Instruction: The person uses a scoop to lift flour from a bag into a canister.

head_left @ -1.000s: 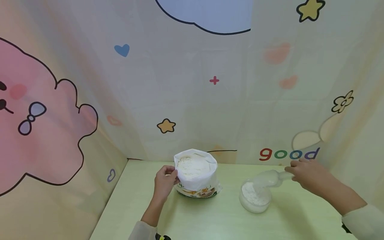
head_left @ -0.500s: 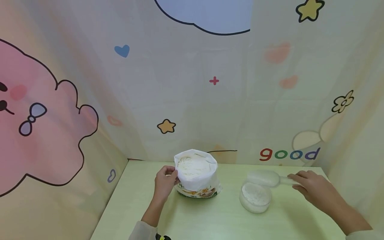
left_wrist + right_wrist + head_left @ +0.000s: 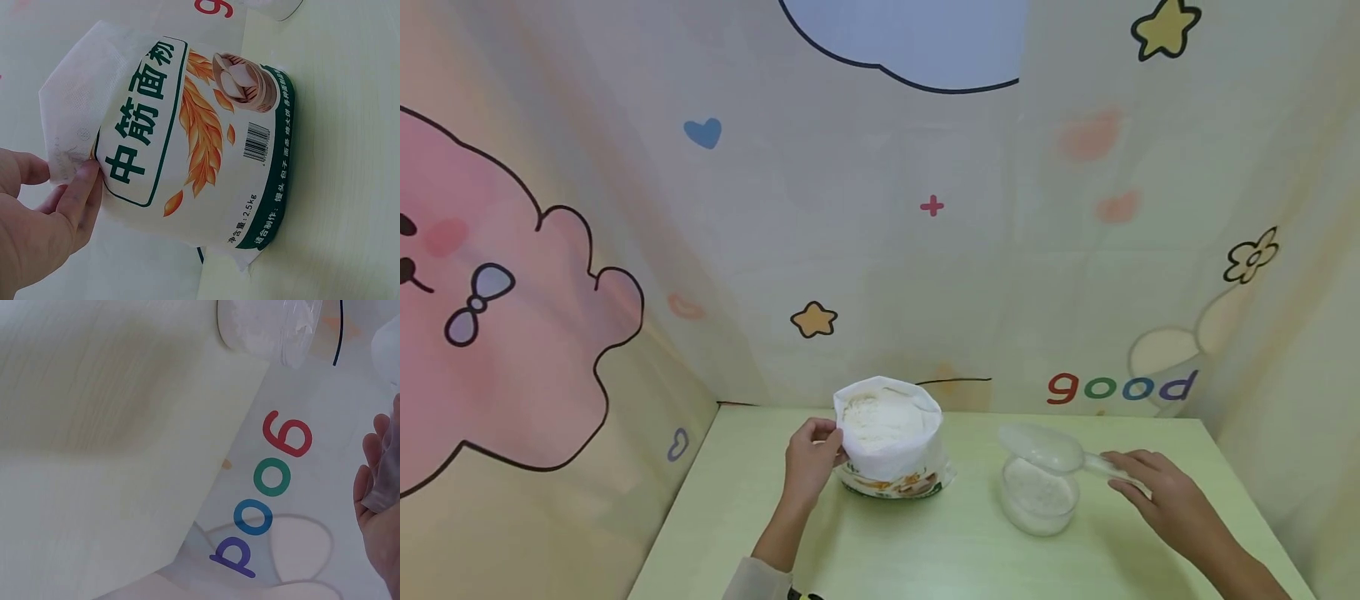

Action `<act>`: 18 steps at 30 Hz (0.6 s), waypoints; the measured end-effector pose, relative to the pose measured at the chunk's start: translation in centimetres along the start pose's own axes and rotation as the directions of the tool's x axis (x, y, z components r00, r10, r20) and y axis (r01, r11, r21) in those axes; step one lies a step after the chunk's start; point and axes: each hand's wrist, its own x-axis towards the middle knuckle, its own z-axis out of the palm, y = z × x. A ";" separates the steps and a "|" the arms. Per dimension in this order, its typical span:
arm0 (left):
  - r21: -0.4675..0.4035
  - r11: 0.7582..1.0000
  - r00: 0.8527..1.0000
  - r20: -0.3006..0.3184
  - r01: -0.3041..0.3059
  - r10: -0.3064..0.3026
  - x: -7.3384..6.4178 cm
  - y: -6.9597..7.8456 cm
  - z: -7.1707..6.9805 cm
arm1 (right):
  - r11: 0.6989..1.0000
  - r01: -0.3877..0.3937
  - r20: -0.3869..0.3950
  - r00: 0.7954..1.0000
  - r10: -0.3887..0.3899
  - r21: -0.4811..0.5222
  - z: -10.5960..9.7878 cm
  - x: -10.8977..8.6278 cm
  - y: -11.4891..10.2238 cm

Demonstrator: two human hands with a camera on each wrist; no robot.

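A flour bag [image 3: 891,450] with its white top rolled open stands at the back of the table, white flour [image 3: 883,419] showing inside. My left hand [image 3: 811,458] pinches the left side of its rim; the left wrist view shows thumb and fingers on the paper above the printed label [image 3: 200,137]. My right hand [image 3: 1165,500] grips the handle of a clear plastic scoop [image 3: 1051,448]. The scoop's bowl is above the back edge of a clear round container [image 3: 1039,521], which holds flour. In the right wrist view the right hand [image 3: 381,487] is partly cut off at the edge.
The pale green table [image 3: 940,562] meets a printed curtain [image 3: 865,208] along its back edge. Another curtain side [image 3: 1315,400] hangs at the right of the table. The round container stands to the right of the bag, with a gap between them.
My right hand has come nearer and turned the scoop, whose bowl was tipped over the container and is now level above it. The flour looks flatter. The left hand stays on the bag.
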 end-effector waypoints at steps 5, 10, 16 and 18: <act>0.003 1.000 1.000 0.000 -0.003 0.003 -0.2 0.1 -0.1 | 0.998 -0.050 0.017 0.999 0.050 0.030 0.2 0.5 -0.9; -0.001 1.000 1.000 -0.001 -0.005 0.005 -0.2 0.1 -0.1 | 0.999 0.028 -0.012 1.000 -0.028 0.020 0.2 2.4 -1.7; -0.004 1.000 1.000 0.009 -0.008 0.008 -0.3 0.1 0.0 | 0.993 0.117 -0.044 0.992 -0.116 0.015 -0.2 5.2 -2.9; -0.004 1.000 1.000 0.009 -0.006 0.007 -0.3 0.1 0.0 | 0.991 0.135 -0.050 0.990 -0.134 0.012 -0.3 6.1 -3.2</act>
